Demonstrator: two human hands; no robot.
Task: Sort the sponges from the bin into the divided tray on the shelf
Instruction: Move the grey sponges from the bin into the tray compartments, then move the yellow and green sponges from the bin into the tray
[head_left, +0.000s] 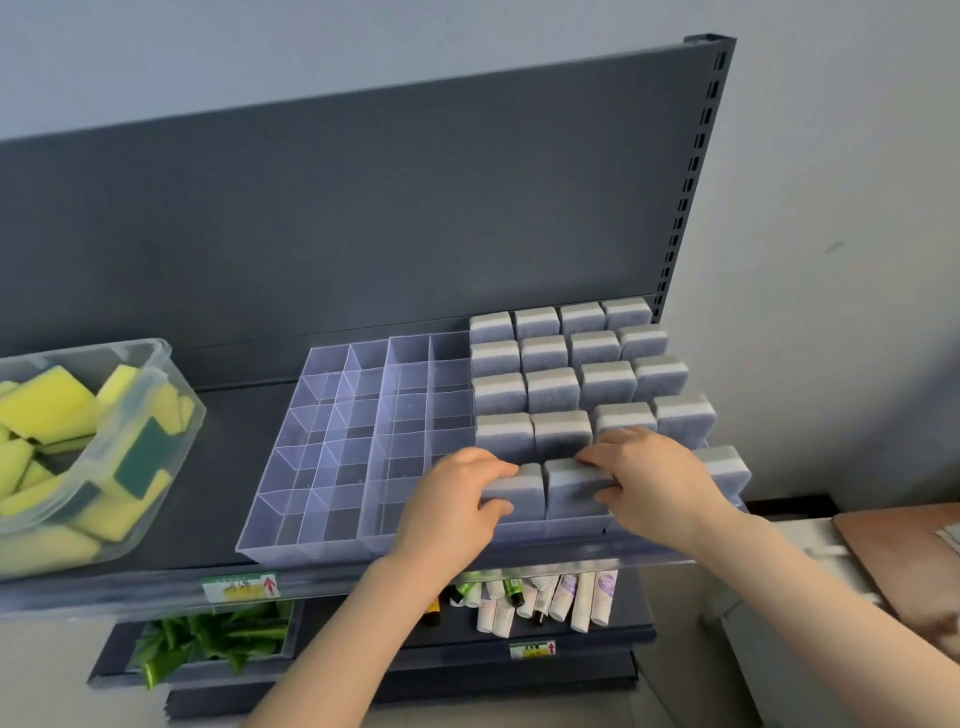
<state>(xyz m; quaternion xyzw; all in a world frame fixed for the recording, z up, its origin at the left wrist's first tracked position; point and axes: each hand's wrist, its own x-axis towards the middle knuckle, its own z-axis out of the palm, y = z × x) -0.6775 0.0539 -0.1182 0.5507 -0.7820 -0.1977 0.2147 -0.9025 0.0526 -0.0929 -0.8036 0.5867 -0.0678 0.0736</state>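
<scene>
- Sponges (553, 389) in grey fill the right half of the clear divided tray (311, 499) at centre frame, standing on edge in rows. The yellow-and-green ones (47, 405) lie heaped in the plastic bin (156, 364) at the left edge, on the same shelf (228, 467).
- Both hands work the front row. The left hand (457, 499) has its fingers (498, 506) curled round one grey sponge (511, 491). The right hand (654, 478) has its fingers (605, 486) bent over the next one (571, 483), pressing on it more than gripping it, I'd judge.
- Squeezed foam springs back. If either hand lets go before the sponge is seated, I reckon it will pop up or lean on its neighbour.
- A hard push could bow the thin clear dividers, or shove the tray back and unsettle the rows behind.
- At the far right the outer sponges (722, 470) seem to overhang the tray's side. A knock from the right wrist might tip one off the shelf.
- The empty cells sit in the left half, so reaching across to the bin risks an arm brushing the finished rows.
</scene>
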